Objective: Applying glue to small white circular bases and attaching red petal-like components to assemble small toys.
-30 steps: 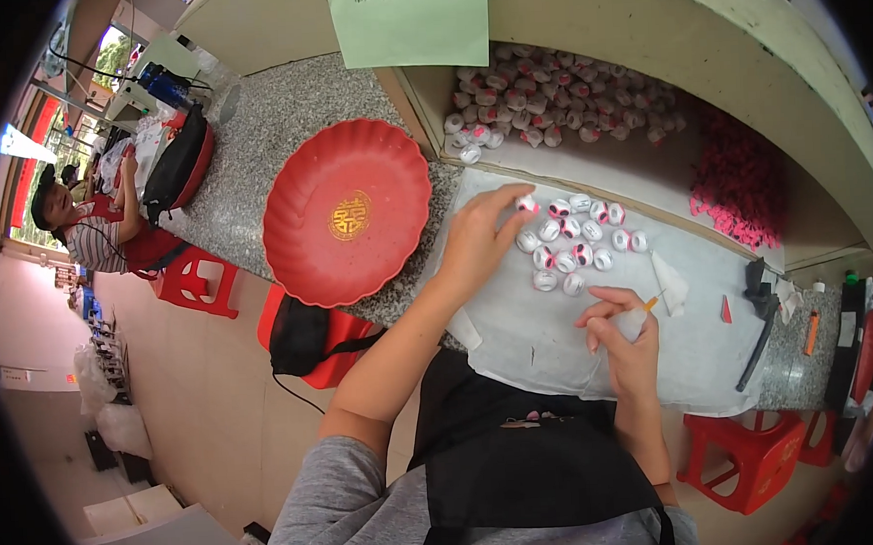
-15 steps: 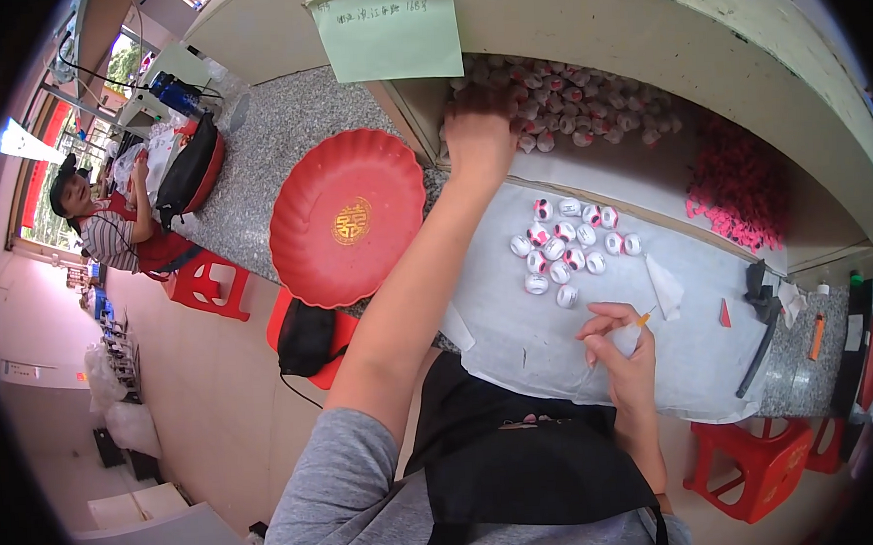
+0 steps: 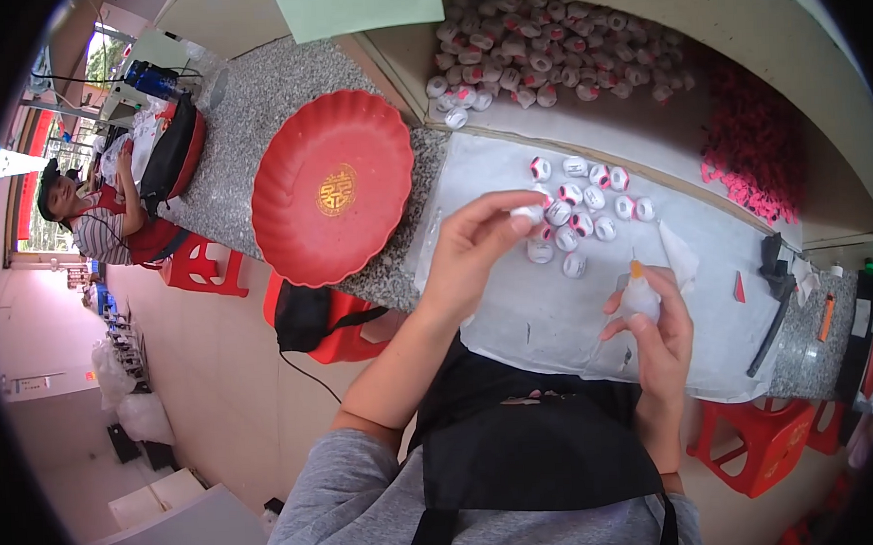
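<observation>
My left hand (image 3: 474, 246) pinches a small white ball-shaped piece (image 3: 528, 213) between thumb and fingertips, above the left part of the white sheet (image 3: 496, 304). In my right hand (image 3: 661, 336) is a small translucent squeeze bottle (image 3: 639, 301) with an orange collar and a thin needle tip pointing away from me. Fingers and thumb wrap round the bottle. Just beyond both hands, several white balls with pink and black marks (image 3: 570, 195) lie grouped on the sheet; my left fingertips overlap some of them in view.
A shelf bay holds a heap of similar balls (image 3: 544, 63) and a pile of small pink pieces (image 3: 753, 152). Left of the sheet sits a red scalloped tray (image 3: 300, 147). An orange-handled tool (image 3: 826, 318) lies far right. A person (image 3: 88, 219) works at the far left.
My left hand has come back from the shelf heap with a white ball in its fingertips. My right hand has tilted the bottle more upright. The view has shifted slightly.
</observation>
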The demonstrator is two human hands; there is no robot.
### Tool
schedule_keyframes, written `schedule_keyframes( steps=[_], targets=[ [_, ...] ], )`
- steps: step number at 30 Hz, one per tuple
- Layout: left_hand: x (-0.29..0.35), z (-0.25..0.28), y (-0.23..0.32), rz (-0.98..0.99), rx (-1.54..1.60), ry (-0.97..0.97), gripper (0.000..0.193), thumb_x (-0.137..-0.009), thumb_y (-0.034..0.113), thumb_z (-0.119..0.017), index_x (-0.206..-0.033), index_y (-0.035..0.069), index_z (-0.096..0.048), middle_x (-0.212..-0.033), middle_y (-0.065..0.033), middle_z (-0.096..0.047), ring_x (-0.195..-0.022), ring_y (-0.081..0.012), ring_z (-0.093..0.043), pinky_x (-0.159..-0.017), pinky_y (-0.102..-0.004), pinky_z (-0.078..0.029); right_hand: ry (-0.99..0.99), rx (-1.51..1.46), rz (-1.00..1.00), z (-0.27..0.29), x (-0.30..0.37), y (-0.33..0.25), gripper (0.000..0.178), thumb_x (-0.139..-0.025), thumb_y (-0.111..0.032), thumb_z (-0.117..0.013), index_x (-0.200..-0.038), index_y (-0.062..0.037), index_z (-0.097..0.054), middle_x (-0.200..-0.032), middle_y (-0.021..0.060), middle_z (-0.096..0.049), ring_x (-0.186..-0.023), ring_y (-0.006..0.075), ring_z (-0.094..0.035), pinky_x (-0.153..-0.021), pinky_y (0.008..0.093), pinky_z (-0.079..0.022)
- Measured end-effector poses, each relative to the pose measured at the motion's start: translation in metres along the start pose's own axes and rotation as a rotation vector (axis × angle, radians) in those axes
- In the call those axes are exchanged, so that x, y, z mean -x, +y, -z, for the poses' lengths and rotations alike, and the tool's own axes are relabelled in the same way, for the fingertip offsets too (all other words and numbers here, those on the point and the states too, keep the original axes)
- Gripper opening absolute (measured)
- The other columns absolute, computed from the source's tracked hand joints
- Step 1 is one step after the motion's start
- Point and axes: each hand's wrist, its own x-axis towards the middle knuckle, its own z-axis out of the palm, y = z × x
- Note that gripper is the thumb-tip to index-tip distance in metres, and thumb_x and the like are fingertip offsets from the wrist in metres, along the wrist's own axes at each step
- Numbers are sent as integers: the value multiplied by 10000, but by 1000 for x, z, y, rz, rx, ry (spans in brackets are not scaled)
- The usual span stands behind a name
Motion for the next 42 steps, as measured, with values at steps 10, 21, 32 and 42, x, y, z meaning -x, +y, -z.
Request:
schedule_keyframes(
  steps=[10,21,32,42],
  targets=[
    [47,-1,-12,59,371,-48,282,-720,37,-542,-994,22,-477,-1018,-113,-473,-947,-160,-452,-779,-302,-397,201,-114,230,-26,-4,-9,351,-612,-93,-622,-868,-39,-388,-886,100,-413,-763,128,-419,-647,199,-369],
    [55,-2,-14,-28,333,-52,314,-732,-10,-512,-1038,-8,-444,-1018,-122,-475,-930,-173,-477,-806,-295,-394,144,371,557,-36,9,-3,356,-624,-228,-649,-810,-48,-404,-757,67,-391,-645,132,-409,-547,223,-360],
    [54,-8,-9,9,292,-19,348,-708,3,-539,-1035,-5,-419,-994,-144,-480,-898,-165,-490,-790,-316,-415,6,400,641,-35,13,-4,396,-585,-228,-713,-833,-81,-441,-769,47,-430,-547,107,-424,-478,206,-385],
    [56,-8,-11,12,280,-12,348,-700,-6,-549,-1025,-14,-423,-998,-153,-485,-897,-167,-494,-794,-317,-414,-61,407,653,-33,13,-5,369,-596,-179,-708,-837,-70,-451,-772,53,-445,-561,115,-455,-499,207,-394]
  ],
)
